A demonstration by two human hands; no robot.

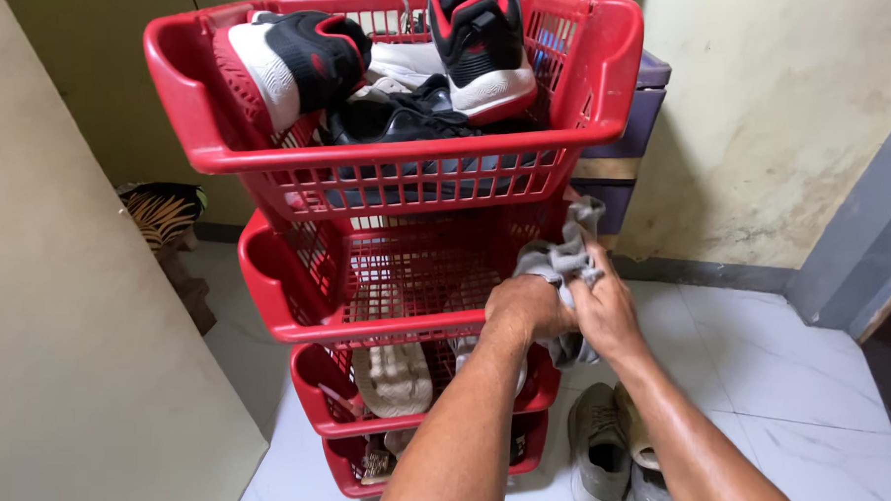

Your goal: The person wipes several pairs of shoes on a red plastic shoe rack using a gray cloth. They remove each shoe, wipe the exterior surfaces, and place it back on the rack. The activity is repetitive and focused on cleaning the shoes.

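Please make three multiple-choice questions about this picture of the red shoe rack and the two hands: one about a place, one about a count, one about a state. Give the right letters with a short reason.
1. Where do the black, red and white sneakers lie?
A. top basket
B. floor
C. lowest basket

2. How many stacked red baskets does the rack show?
A. two
B. four
C. six

3. What is the state of the grey cloth?
A. folded flat on the floor
B. hanging from the wall
C. bunched and gripped by both hands

Answers: 1 A, the sneakers fill the top basket. 2 B, four tiers stand one over another. 3 C, the left hand and right hand both clutch the crumpled cloth beside the second basket.
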